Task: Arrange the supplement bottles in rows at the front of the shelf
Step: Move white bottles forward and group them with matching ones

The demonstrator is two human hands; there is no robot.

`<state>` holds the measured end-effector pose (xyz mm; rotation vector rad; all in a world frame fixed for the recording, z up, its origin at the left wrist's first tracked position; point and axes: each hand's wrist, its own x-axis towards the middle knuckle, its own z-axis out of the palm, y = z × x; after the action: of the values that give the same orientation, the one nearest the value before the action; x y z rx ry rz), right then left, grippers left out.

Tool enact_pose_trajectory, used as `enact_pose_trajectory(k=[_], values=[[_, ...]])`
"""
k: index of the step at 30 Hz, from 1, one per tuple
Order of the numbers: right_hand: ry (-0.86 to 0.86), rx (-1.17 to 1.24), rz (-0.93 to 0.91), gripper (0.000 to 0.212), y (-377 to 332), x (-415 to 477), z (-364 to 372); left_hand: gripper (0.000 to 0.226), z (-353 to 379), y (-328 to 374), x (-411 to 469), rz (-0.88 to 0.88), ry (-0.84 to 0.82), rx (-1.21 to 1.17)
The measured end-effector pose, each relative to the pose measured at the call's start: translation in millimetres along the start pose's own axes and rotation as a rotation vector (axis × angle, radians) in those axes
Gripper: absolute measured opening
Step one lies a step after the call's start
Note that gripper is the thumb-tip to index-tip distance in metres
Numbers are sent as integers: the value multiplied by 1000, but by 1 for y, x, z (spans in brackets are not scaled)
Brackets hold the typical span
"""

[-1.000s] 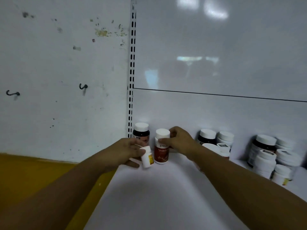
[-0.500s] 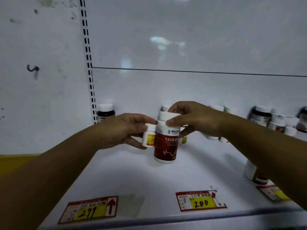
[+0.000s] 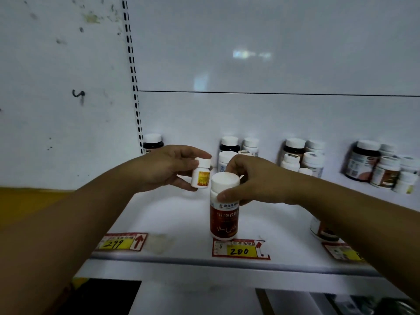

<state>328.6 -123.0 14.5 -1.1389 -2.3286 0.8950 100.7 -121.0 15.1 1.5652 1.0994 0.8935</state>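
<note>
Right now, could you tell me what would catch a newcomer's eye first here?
The red-labelled bottle at the shelf front, behind the 200 price tag, gripped by the right hand. Beside it, the left hand holds a small white bottle aloft.

We see right hand (image 3: 254,178) gripping red-label bottle (image 3: 224,214) at its white cap, bottle upright at front of white shelf (image 3: 181,214), just behind price tag "200" (image 3: 241,250). Left hand (image 3: 168,167) holds small white bottle (image 3: 201,176) with yellow label, raised above shelf. Price tag "299" (image 3: 121,242) lies at front left. More bottles (image 3: 300,155) stand against back wall (image 3: 272,114); one dark bottle (image 3: 152,143) stands alone at left corner.
</note>
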Motion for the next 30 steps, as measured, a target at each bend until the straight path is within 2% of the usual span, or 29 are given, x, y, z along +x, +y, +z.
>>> enact_pose_trajectory(k=[7, 10, 11, 13, 16, 19, 21, 27, 30], values=[[20, -153, -15, 52, 1, -4, 3, 26, 6, 8, -4, 86, 98, -16], [83, -77, -20, 67, -1, -8, -3, 25, 6, 19, -1, 160, 150, -38], [150, -33, -33, 64, -3, -8, -8, 25, 7, 24, 2, 191, 166, -45], [283, 83, -65, 42, -8, -4, -18, 25, 9, 36, 8, 255, 176, -60], [301, 349, -73, 22, -16, 0, -30, 27, 18, 53, 20, 328, 96, -83], [310, 568, -73, 22, -18, 0, -36, 29, 28, 63, 31, 368, 7, -75], [363, 628, -64, 23, -17, -3, -40, 27, 34, 67, 39, 380, -7, -65], [407, 594, -1, 33, -4, -14, -55, 19, 56, 87, 58, 371, 16, 183], [396, 530, -1, 34, 4, -29, -70, 17, 76, 98, 62, 356, 22, 212]])
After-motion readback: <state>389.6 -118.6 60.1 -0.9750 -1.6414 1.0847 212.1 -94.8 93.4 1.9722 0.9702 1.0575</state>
